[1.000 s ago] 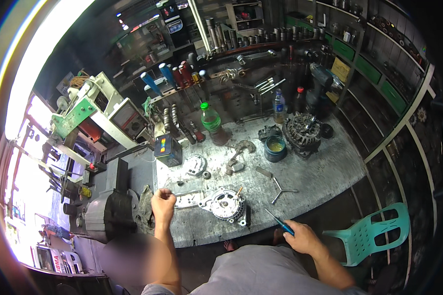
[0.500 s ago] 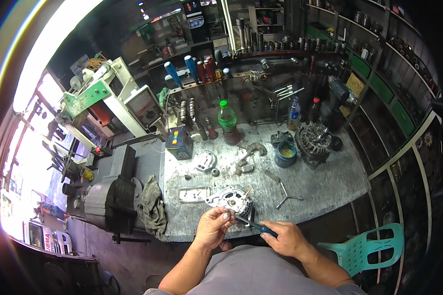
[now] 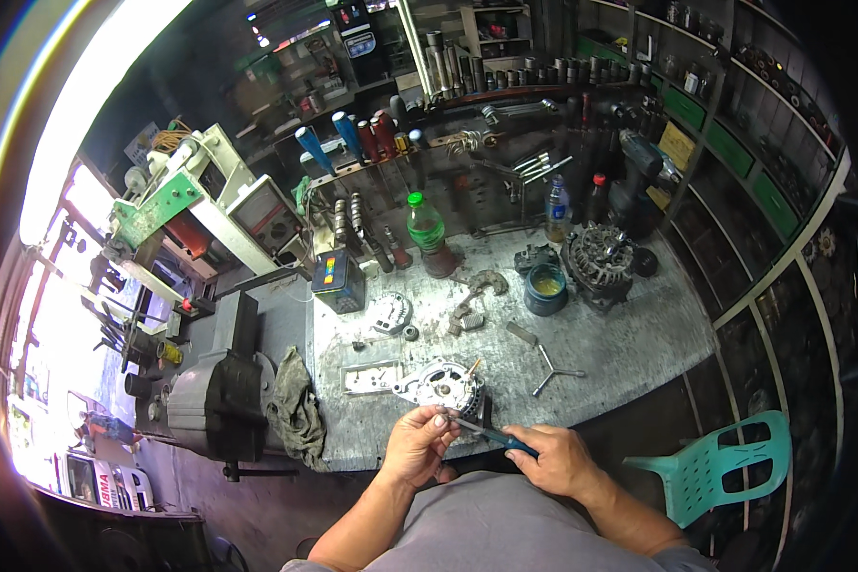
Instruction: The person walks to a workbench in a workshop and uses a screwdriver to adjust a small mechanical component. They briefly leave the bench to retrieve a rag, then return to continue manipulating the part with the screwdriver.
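Observation:
A silver alternator housing [image 3: 445,384] lies near the front edge of the metal workbench [image 3: 629,353]. My right hand [image 3: 551,460] grips a screwdriver with a blue-green handle [image 3: 486,434], its shaft pointing left toward my other hand. My left hand [image 3: 418,442] sits just in front of the housing, its fingertips pinched together at the screwdriver's tip, perhaps on a small part too tiny to make out.
A grey bench vise [image 3: 221,386] and a rag [image 3: 296,412] sit at the left. A second alternator [image 3: 598,263], a blue cup [image 3: 546,289], a green bottle [image 3: 425,227], a Y-shaped wrench [image 3: 549,367] and a small tray [image 3: 371,377] are on the bench. A turquoise plastic chair [image 3: 720,467] stands at right.
My left hand came off the bench at the left and moved in front of the alternator housing. My right hand brought the screwdriver left until its tip met the left fingers.

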Demonstrator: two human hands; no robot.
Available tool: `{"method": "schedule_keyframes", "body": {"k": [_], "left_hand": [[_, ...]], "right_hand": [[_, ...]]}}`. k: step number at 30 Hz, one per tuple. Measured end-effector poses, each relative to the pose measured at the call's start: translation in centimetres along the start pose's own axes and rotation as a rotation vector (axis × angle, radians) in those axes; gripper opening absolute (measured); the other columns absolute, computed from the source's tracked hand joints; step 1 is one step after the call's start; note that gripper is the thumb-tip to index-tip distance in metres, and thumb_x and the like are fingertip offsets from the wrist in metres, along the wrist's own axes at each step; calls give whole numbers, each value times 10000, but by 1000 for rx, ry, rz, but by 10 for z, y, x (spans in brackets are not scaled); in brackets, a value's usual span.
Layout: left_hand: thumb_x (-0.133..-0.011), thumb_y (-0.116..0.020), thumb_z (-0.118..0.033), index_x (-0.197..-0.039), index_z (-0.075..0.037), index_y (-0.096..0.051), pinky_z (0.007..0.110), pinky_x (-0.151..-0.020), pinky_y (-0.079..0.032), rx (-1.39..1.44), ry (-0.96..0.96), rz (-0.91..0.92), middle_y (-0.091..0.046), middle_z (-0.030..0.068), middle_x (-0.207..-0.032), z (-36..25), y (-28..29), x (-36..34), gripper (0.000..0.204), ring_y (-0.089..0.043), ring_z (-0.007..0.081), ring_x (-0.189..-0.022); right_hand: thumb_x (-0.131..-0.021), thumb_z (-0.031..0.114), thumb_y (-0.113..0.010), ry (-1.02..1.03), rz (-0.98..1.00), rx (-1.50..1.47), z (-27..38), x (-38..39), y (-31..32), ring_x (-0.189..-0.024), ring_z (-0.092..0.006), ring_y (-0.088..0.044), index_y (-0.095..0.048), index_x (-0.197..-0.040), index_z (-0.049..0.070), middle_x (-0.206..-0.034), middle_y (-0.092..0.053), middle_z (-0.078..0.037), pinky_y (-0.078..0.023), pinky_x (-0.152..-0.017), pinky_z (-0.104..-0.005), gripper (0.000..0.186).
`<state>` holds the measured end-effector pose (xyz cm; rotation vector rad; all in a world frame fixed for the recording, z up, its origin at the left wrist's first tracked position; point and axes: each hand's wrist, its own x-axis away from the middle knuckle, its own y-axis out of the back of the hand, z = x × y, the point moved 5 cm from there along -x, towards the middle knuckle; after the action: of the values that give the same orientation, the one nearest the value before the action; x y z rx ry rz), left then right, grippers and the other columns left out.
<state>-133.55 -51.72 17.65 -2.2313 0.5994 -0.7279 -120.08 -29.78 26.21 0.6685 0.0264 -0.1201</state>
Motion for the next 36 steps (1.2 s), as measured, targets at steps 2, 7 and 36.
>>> {"method": "schedule_keyframes", "body": {"k": [2, 7, 36], "left_hand": [[-1058, -827, -87, -1215, -22, -773, 378, -999, -677, -20, 17, 21, -823, 121, -1190, 1, -3, -1, 179, -804, 220, -1049], [-1084, -803, -115, -1254, -8, -760, 384, -1035, -661, -34, 53, 101, -807, 124, -1234, 6, -14, -4, 206, -793, 217, -1090], [-775, -1033, -411, -1418, -106, -772, 522, -1257, -484, -1814, -522, -77, -609, 227, -1632, -26, -21, -64, 758, -555, 441, -1531]], "right_hand": [[-984, 241, -870, 3, -37, 78, 1, 4, 3, -900, -358, -806, -795, -1372, 99, -1010, -800, -139, -643, -778, -451, 420], [-974, 251, -879, -64, -67, 144, -4, 15, 4, -923, -370, -809, -814, -1345, 108, -1039, -815, -145, -646, -801, -452, 403], [-971, 143, -785, -75, -202, -140, -68, 11, -6, -1066, -413, -821, -800, -1302, 14, -1154, -833, -236, -650, -935, -454, 355]]}}
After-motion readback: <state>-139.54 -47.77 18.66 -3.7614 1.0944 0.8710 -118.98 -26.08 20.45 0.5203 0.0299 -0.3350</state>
